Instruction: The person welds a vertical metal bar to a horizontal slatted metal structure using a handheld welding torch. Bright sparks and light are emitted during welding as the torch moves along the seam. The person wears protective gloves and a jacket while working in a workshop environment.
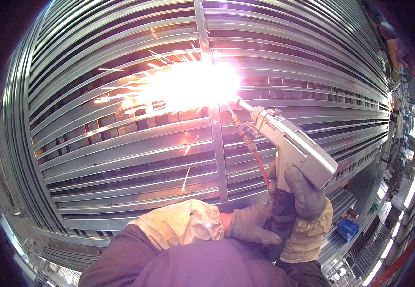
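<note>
A: Head view, only one we've got. How far along's the job?

B: Mid-weld, I'd judge. Welding gun (308,155) is angled up-left, nozzle (238,99) right at the edge of a white glare (188,86), w/ sparks flying left.

A: Where's the workpiece?

B: Slatted metal frame (126,189), spread out in front of the person, fills most of the view. Crossbar (220,174) runs down its middle; glare sits over the upper part of that.

A: Grip?

B: R hand (305,193), gloved, is wrapped round the gun's handle. L hand (253,225), also gloved, looks closed on the dark sleeve (282,217) below it, thumb across the front; fingers partly hidden, tho.

A: What's done?

B: Slats & crossbar are laid out in place, AFAICT. Joint under the glare is prob. in progress; can't see the bead.

A: & left?

B: That joint isn't finished, I'd say. Other slat ends along the crossbar: can't tell welded vs. bare at this res., so no count.

A: Anything else nearby?

B: Red hose (261,167) w/ brass fitting (242,126) alongside the gun, plus a blue item (347,230) lower R, kind unclear.
</note>
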{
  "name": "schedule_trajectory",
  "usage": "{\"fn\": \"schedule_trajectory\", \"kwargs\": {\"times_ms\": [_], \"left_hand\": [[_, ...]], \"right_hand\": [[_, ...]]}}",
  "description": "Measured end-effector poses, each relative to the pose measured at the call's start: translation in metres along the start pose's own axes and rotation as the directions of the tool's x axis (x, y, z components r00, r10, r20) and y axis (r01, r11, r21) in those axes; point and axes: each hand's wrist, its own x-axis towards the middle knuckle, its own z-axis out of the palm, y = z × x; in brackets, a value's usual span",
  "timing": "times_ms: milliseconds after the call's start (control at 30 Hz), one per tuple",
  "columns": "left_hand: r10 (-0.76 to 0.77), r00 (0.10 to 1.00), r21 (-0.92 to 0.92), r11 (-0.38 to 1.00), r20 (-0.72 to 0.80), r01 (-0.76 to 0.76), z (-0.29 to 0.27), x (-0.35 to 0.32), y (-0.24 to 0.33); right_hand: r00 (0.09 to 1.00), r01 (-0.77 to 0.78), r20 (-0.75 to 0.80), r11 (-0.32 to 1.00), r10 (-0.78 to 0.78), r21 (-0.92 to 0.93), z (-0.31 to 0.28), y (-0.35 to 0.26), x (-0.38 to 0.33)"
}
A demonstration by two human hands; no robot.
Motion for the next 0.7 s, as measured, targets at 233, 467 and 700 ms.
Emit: {"fn": "schedule_trajectory", "kwargs": {"times_ms": [233,467,700], "left_hand": [[-0.172,0.982,-0.033,0.984,0.074,0.175,-0.004,-0.001,0.008],[-0.032,0.999,-0.008,0.999,-0.013,0.032,0.0,-0.001,0.006],[0.015,1.0,-0.014,1.0,-0.019,-0.015,0.0,-0.001,0.002]], "right_hand": [[0.999,-0.015,0.046,0.999,0.013,0.029,0.006,-0.011,0.001],[0.997,0.064,0.043,0.995,-0.061,-0.08,0.006,-0.007,0.003],[0.999,-0.039,-0.023,0.998,0.041,0.055,0.007,-0.007,-0.001]]}}
